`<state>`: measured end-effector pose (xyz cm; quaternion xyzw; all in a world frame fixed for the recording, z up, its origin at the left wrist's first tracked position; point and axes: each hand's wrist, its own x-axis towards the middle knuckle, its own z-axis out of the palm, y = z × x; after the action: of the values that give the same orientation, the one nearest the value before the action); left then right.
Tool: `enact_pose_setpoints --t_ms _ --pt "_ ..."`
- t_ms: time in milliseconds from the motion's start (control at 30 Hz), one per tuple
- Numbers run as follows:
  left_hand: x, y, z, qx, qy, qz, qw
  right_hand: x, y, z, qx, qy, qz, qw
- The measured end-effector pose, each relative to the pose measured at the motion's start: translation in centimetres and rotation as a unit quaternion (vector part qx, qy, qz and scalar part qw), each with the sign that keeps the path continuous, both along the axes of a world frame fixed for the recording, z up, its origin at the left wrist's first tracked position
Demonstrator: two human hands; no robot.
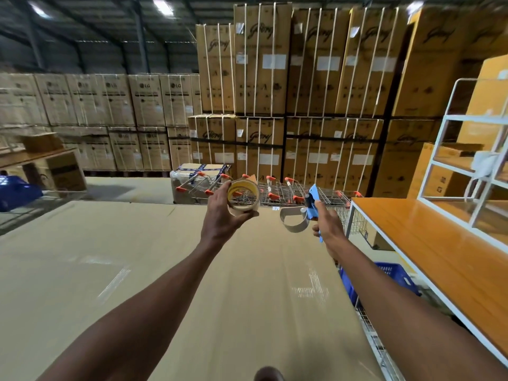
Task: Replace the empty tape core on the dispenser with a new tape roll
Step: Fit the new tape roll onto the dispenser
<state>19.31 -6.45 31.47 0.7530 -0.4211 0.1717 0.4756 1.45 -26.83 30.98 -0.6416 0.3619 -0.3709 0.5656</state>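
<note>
My left hand (221, 215) holds a roll of clear tape (244, 198) up in the air, fingers round its outer rim, and I can see through its middle. My right hand (325, 225) grips the handle of a blue tape dispenser (312, 206). A thin grey ring, the tape core (292, 221), sits on the dispenser's left side, facing the roll. The roll and the dispenser are a short gap apart. Both arms stretch out over a large flat cardboard box (165, 270).
An orange-topped table with a white frame (428, 248) runs along the right, with a white wire shelf (467, 166) on it. A blue crate (390, 273) sits below it. Shopping trolleys (275, 191) and tall stacks of cardboard cartons (288, 92) stand ahead.
</note>
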Motion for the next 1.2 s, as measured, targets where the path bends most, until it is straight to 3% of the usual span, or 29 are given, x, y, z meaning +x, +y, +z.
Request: enact_pose_setpoints --t_ms 533,1200 --pt "-3.4 -3.2 1.0 -0.01 -0.002 -0.055 0.998 2.0 0.9 0.9 0.004 -0.024 0.033 0.999" --pt "-4.6 -3.5 -0.2 -0.019 0.011 -0.039 0.999 3.2 1.5 -0.1 0.019 -0.011 0.04 0.999"
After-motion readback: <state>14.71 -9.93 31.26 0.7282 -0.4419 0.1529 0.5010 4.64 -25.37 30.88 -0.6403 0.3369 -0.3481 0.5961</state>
